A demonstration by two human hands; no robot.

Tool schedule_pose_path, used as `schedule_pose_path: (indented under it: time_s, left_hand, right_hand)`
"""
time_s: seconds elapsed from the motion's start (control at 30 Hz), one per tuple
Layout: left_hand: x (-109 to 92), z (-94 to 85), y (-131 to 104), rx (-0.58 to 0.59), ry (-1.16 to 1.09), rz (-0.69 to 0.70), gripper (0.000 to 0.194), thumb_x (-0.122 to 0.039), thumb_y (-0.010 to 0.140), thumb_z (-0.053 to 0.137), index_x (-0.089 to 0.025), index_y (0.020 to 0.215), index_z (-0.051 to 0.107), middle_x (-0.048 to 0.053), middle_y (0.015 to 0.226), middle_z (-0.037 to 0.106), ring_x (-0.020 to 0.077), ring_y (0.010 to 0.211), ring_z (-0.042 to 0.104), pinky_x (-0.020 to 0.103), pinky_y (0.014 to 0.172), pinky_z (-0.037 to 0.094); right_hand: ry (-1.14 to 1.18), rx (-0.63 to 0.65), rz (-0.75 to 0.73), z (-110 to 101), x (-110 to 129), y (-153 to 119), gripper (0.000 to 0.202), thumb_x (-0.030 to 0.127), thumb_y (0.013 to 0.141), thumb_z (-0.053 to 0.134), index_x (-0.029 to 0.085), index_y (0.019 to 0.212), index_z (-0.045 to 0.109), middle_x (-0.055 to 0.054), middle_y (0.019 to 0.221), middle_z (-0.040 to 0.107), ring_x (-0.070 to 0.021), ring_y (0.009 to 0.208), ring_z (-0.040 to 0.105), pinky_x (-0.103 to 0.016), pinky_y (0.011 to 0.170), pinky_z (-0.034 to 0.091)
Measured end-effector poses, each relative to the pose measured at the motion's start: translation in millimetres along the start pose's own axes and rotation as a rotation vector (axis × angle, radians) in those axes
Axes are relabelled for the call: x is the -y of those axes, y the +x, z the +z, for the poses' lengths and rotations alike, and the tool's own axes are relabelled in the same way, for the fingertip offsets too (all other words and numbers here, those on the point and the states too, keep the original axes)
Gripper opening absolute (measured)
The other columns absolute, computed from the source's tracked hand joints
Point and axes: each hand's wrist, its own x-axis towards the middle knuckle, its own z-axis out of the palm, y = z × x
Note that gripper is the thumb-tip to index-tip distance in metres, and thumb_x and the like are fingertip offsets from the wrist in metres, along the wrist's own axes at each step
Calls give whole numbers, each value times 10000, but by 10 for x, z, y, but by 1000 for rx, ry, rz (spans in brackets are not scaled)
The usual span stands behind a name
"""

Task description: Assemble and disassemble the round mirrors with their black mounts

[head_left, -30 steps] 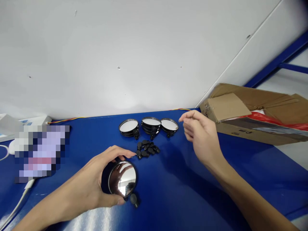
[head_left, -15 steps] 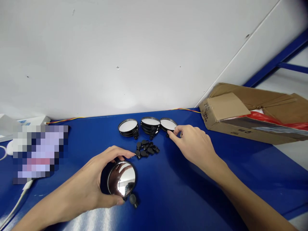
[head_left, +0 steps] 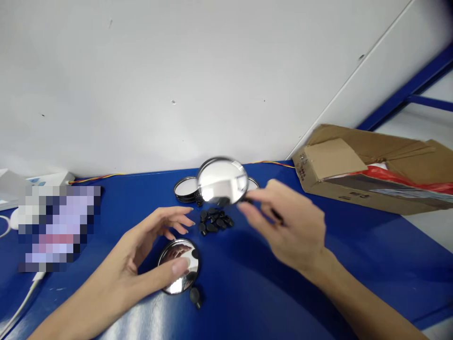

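A round black-rimmed mirror (head_left: 222,182) is raised over the blue table, its right edge pinched between the thumb and finger of my right hand (head_left: 288,222). My left hand (head_left: 141,264) is open, fingers spread, with its thumb over a second round mirror (head_left: 179,278) lying on the table. Beside that mirror is a small black knob-like part (head_left: 195,296). Several similar black parts (head_left: 213,220) lie in a pile between my hands. Behind them a mirror stack (head_left: 186,188) shows on the left and another mirror (head_left: 252,184) on the right, partly hidden by the raised one.
An open cardboard box (head_left: 336,174) with red plastic inside is at the right. A pixelated device (head_left: 63,226) with a white cable (head_left: 23,302) lies at the left. The white wall (head_left: 177,132) rises behind the blue table (head_left: 247,293), with thin coloured wires along its base.
My right hand has lifted a mirror and brought it left, in front of the middle stack. My left hand has let its grip on the lower mirror's rim go, and its fingers have spread.
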Motion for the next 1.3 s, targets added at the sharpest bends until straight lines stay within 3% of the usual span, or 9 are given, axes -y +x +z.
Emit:
schedule_pose_path:
  time_s: [0.1, 0.2, 0.3, 0.43, 0.57, 0.7, 0.83, 0.97, 1.3]
  left_hand:
    - [-124, 146, -22, -40, -299, -112, 700, -622, 944, 910, -342, 1540, 674, 59, 1182, 825, 243, 999, 798, 322, 914, 681]
    - [-208, 231, -25, -107, -359, -248, 550, -564, 890, 980, -300, 1322, 764, -4, 939, 808, 172, 755, 780, 242, 715, 667]
    - [-223, 236, -8, -143, -347, -250, 400, -524, 897, 984, -242, 1074, 761, -15, 831, 796, 160, 724, 784, 213, 694, 651]
    - [-200, 237, 5, -223, -334, -221, 420, -510, 880, 998, -233, 1037, 723, 4, 864, 836, 195, 797, 826, 262, 790, 685]
    - [-182, 280, -5, -241, -360, -200, 408, -497, 884, 993, -235, 1009, 706, 13, 886, 847, 205, 825, 831, 259, 763, 676]
    - [-166, 279, -12, -259, -330, -174, 413, -500, 885, 992, -226, 988, 702, 9, 862, 833, 193, 786, 798, 245, 715, 643]
    - [-151, 251, -18, -278, -317, -181, 487, -561, 882, 981, -227, 906, 627, 32, 873, 852, 190, 774, 767, 228, 640, 577]
    - [-136, 259, -20, -284, -293, -158, 518, -569, 873, 981, -245, 880, 576, 21, 903, 844, 198, 791, 760, 240, 641, 575]
    - [-60, 279, -28, -300, -300, -64, 428, -468, 884, 986, -248, 838, 622, 52, 1080, 835, 238, 911, 803, 280, 703, 668]
  right_hand:
    - [161, 149, -234, 131, 203, -107, 266, 344, 1191, 636, 172, 1030, 758, 25, 719, 588, -146, 665, 509, -299, 633, 420]
    - [261, 227, -266, 239, 325, -203, 294, 353, 1205, 610, 155, 1027, 734, 13, 766, 621, -143, 689, 525, -305, 639, 427]
    - [449, 361, -60, 219, 351, -222, 293, 359, 1242, 479, 169, 1181, 694, 9, 869, 647, -136, 724, 556, -303, 684, 442]
    - [739, 515, 305, 107, 340, -190, 357, 334, 1254, 279, 236, 1324, 616, 50, 811, 501, -153, 718, 485, -322, 731, 439]
    - [796, 599, 505, 100, 374, -174, 276, 393, 1259, 358, 285, 1324, 604, 41, 915, 555, -151, 803, 521, -318, 782, 465]
    - [926, 520, 640, 182, 381, -173, 178, 384, 1161, 680, 296, 1315, 660, 22, 1094, 754, -154, 994, 702, -311, 902, 544]
    - [1029, 366, 793, 240, 352, -173, 276, 356, 879, 1015, 258, 1047, 818, 2, 1017, 861, -174, 892, 779, -298, 810, 595]
    - [1120, 320, 828, 240, 358, -149, 240, 336, 856, 1027, 268, 1060, 922, -38, 1048, 897, -195, 905, 823, -301, 832, 647]
    - [1268, 313, 839, 260, 372, -148, 243, 286, 880, 1006, 292, 1113, 937, -37, 1078, 911, -203, 976, 867, -285, 905, 693]
